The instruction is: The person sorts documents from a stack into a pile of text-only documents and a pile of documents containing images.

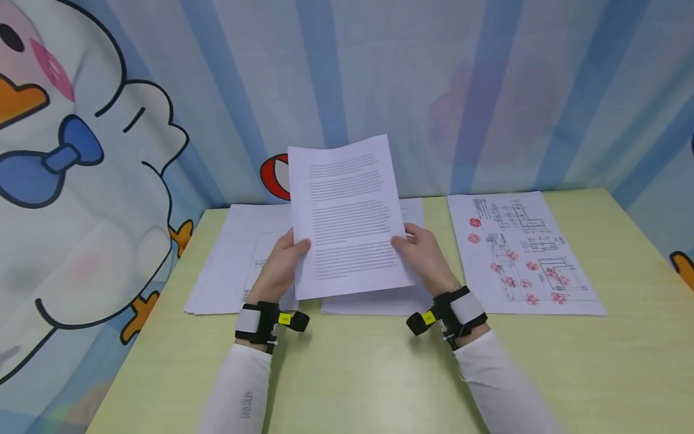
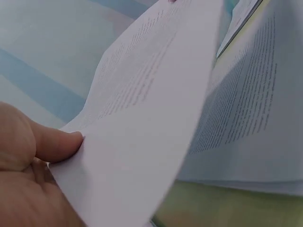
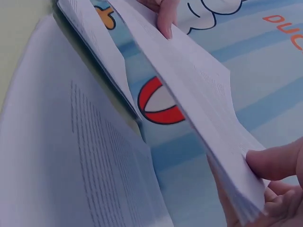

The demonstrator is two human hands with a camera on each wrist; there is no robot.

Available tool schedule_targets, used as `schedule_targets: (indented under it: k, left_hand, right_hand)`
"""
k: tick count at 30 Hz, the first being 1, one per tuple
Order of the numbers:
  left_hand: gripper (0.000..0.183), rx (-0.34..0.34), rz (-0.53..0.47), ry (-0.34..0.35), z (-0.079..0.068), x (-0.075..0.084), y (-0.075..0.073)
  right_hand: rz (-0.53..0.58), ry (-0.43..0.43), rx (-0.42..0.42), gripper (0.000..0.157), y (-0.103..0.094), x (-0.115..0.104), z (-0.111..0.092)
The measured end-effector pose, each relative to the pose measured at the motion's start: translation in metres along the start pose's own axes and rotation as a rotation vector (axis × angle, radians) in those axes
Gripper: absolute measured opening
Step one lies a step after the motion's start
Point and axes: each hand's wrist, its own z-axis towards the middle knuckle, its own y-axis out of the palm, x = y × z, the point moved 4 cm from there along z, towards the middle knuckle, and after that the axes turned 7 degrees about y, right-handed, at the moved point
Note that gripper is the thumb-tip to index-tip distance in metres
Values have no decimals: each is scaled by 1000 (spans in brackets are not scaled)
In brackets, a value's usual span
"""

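A thin stack of printed sheets [image 1: 347,223] is held up over the table, tilted toward the head camera. My left hand [image 1: 278,265] pinches its left edge, thumb on the printed face. On the opposite edge, my right hand [image 1: 431,259] grips with its thumb in front and fingers behind. Several layered page edges of the stack [image 3: 203,127] show in the right wrist view. Below it lies another pile of text pages [image 1: 374,304], partly hidden by the held sheets. In the left wrist view, that pile [image 2: 246,165] shows dense lines of print.
To the left rests a pile of white papers [image 1: 222,259] with a faint drawing on top. A sheet of technical drawings with red stamps [image 1: 520,253] lies at the right. The pale yellow table [image 1: 358,374] ends against a striped cartoon curtain [image 1: 390,72].
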Motion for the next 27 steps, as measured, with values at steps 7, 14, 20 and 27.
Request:
schedule_targets:
  k: [7, 14, 20, 27]
  left_hand:
    - [40, -26, 139, -13, 7, 3, 23]
    - [35, 16, 298, -47, 14, -4, 34]
    - [33, -33, 440, -107, 13, -17, 37]
    - [37, -58, 492, -156, 11, -28, 36]
  right_hand:
    - [-160, -14, -39, 37, -37, 0, -3]
    - [-301, 2, -63, 28, -57, 11, -4]
    - [-445, 5, -63, 25, -55, 25, 2]
    - [-546, 18, -32, 30, -54, 36, 7]
